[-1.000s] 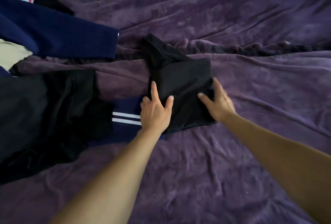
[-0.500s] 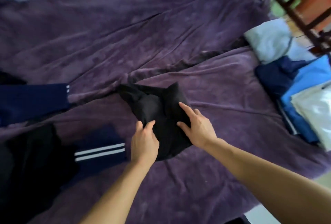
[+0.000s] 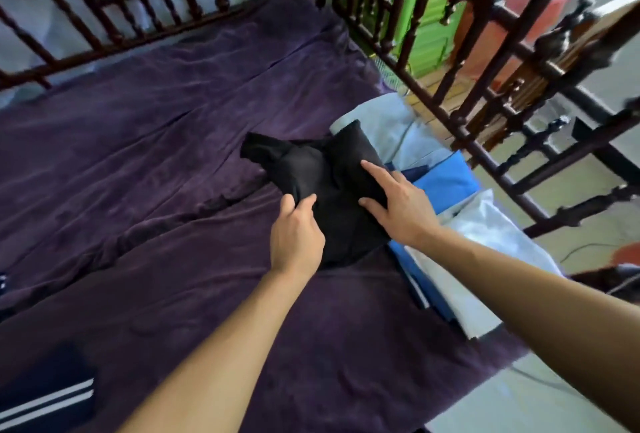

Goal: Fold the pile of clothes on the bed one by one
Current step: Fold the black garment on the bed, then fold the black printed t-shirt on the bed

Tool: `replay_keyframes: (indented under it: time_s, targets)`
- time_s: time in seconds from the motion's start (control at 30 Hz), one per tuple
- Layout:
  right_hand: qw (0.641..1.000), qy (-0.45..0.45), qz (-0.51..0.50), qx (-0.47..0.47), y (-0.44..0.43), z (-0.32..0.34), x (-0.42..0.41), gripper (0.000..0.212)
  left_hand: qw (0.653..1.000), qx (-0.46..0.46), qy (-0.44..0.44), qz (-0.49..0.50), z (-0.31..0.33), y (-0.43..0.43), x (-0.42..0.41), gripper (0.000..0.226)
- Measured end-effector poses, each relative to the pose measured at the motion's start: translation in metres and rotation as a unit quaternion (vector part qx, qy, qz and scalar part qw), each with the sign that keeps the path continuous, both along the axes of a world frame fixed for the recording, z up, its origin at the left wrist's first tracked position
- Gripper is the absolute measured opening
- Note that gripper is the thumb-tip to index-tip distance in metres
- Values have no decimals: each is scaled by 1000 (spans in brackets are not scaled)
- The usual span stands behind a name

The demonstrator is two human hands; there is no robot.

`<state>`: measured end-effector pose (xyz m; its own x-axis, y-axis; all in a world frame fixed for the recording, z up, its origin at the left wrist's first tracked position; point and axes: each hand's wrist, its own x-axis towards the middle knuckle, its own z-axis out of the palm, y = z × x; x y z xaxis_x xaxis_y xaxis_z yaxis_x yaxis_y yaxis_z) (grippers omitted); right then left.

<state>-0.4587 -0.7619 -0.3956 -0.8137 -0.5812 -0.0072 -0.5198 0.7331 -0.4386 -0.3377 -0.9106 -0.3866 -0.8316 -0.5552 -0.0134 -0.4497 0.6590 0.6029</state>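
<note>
A dark carved wooden rail (image 3: 485, 96) runs round the bed (image 3: 138, 162), with something bright green (image 3: 433, 23) showing through its spindles and pale floor (image 3: 519, 405) beyond the bed's near corner. A creased purple cover is spread over the bed.

The black garment (image 3: 332, 197) is folded into a rough, thick bundle and sits right of the bed's middle, between the person's two bare hands. Its far-left corner sticks out loose and rumpled. Its right side overlaps the edge of a row of folded clothes along the rail. Whether it rests there or is held just above, I cannot tell.

The left grip (image 3: 298, 235) is closed on the bundle's near-left edge – thumb and curled fingers pinch a fold of the black cloth. The right grip (image 3: 401, 210) lies spread on the bundle's right side, forefinger straight and pointing along the top, thumb stretched out across the cloth. Its other fingers are out of sight past the bundle's edge, so I cannot tell whether they reach under it.

In the row by the rail, a light blue piece (image 3: 391, 127) lies farthest, a bright blue one (image 3: 446, 183) next, and a white one (image 3: 485, 235) nearest – all touching. Well apart, at the near-left corner of the view, lies a navy piece (image 3: 45, 394) with white stripes.
</note>
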Motion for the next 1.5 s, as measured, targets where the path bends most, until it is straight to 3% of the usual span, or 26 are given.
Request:
replay_keyframes:
  time_s: [0.27, 0.4, 0.57, 0.73, 0.9, 1.0, 1.13, 1.3, 1.5]
  targets:
    - [998, 55, -18, -2, 66, 19, -177, 66, 999, 15, 41, -7, 14, 64, -171, 37]
    - [994, 23, -49, 90, 78, -27, -234, 68, 994, 73, -53, -54, -35, 70, -225, 52]
    - [979, 16, -7, 203, 83, -108, -236, 66, 953, 39, -249, -166, -119, 83, -221, 57]
    - [966, -2, 41, 255, 82, -169, -221, 63, 934, 1, -297, -199, -157, 86, -209, 54]
    - [953, -18, 64, 295, 84, -173, -227, 66, 925, 17, -312, -216, -153, 89, -198, 65]
    - [937, -27, 61, 343, 74, -144, -224, 64, 937, 34, -287, -198, -134, 85, -170, 58]
    - [973, 53, 50, 221, 53, -99, -159, 42, 958, 95, -253, -99, -106, 72, -87, 39]
    - [982, -45, 111, 147, 20, -74, -16, 33, 945, 114, -305, -13, -82, 40, 51, 33]
    - [963, -101, 161, 191, -27, -65, 158, 36, 939, 116, -319, 51, -65, -4, 243, 29]
